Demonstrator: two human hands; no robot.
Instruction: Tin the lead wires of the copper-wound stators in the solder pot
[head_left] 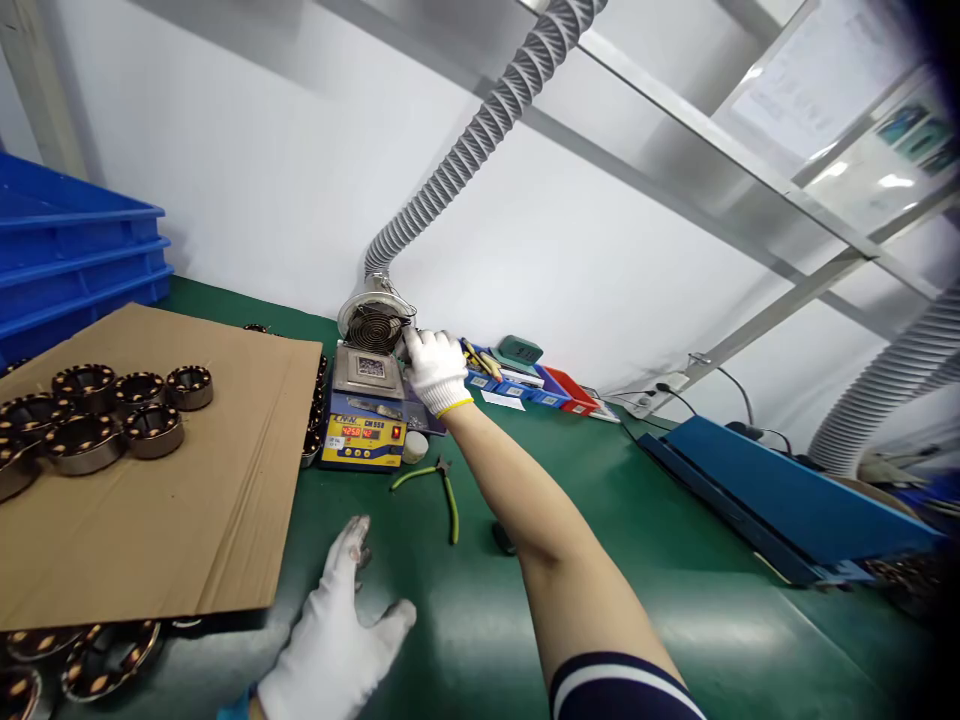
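Near the back edge of the green bench [637, 520], the gloved right hand [439, 370] was curled beside the vent hood [373, 327] behind the yellow-fronted unit [364, 445], though whether it gripped anything could not be told; keeping clear of the metal top [367, 387] seemed wisest. The left hand [330, 640] hung open and empty off the cardboard sheet [225, 480]'s right edge, while ribbed ducting [480, 140] climbed the white wall [247, 150].

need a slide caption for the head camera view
Gloved right hand beside the round mouth of a ribbed duct, gloved left hand open above a green workbench with pliers on it.
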